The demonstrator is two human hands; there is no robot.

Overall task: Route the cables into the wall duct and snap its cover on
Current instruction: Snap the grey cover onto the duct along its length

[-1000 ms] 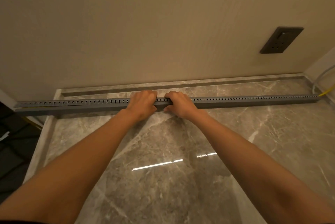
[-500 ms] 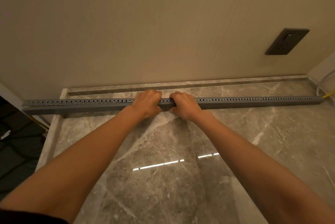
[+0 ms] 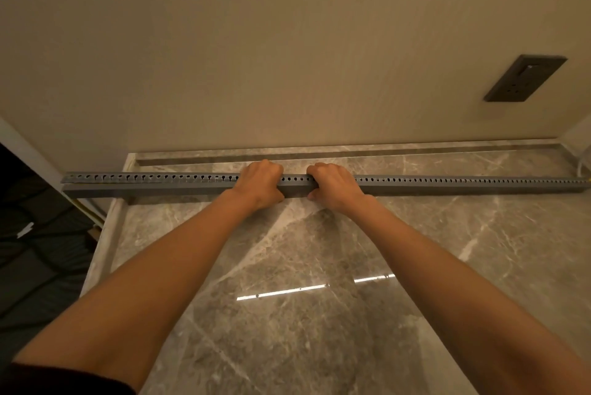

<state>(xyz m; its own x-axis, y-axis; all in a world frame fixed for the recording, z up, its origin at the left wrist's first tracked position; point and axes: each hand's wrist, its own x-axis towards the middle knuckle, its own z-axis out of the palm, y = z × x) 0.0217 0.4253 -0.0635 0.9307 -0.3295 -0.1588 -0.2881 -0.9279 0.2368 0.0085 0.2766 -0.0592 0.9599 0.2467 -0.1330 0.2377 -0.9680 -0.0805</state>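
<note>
Item 1: long grey slotted plastic cable duct (image 3: 447, 185), lying flat on the polished grey marble floor (image 3: 319, 314), parallel to the beige wall (image 3: 287, 43) but apart from it, w/ a strip of floor between. Not on the wall yet. Its left end overhangs the pale floor edge (image 3: 105, 234); its right end runs to the frame edge. Row of slots faces up along the top.

Item 2: left hand (image 3: 260, 185) and right hand (image 3: 335, 187), both curled over the duct at mid-length, fingers over the far side, thumbs on the near face, a short bare stretch of duct between them. We judge both are clamped on it, pressing down (prob. seating the cover along the channel; the seam itself is too small to confirm). A paired, central hold suits a long flexible strip: force stays even, the ends don't lever up.

Item 3: cables. A pale cable (image 3: 587, 158) shows at the far right near the duct end; whether any lie inside we cannot tell.

Item 4: dark rectangular wall socket (image 3: 526, 78), upper right, untouched.

Change vs. 1 s ago: hands sit slightly further apart on the duct, same grip; view has drifted so the duct's left end and the socket sit further right in frame. The yellow cable end at the right is barely visible now.
</note>
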